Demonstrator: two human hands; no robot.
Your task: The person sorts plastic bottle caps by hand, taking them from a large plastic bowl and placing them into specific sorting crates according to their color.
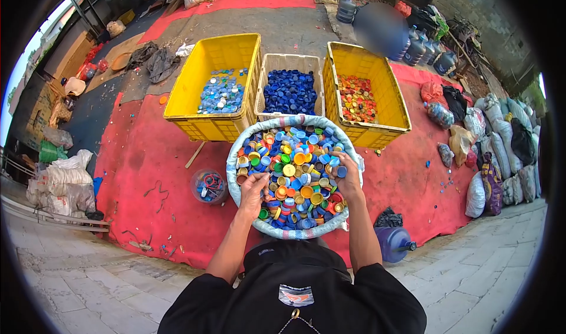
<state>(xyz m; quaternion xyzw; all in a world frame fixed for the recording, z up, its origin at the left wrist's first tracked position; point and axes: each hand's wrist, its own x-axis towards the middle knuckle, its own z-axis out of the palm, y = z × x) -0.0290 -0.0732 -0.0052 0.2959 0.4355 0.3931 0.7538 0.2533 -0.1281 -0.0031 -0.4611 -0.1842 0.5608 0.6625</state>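
Note:
A round basket with a pale blue cloth rim (234, 148) sits in front of my body, heaped with mixed bottle caps (289, 170) in blue, orange, yellow, green and white. My left hand (254, 194) is at the basket's left side, over the caps. Its fingers are pinched together, and what they hold cannot be made out. At the right side, my right hand (350, 178) curls its fingers around a blue bottle cap (341, 171). Beyond the basket stand a yellow crate (183, 101) with light blue and white caps, a white crate (259, 92) with dark blue caps, and another yellow crate (386, 107) with red and orange caps.
A small clear tub (209, 186) stands left of the basket on the red ground cover (147, 175). A large blue water jug (394, 244) lies at my right. Stuffed sacks (501, 136) line the far right, with more sacks (68, 181) at left. Several water jugs (415, 51) stand behind.

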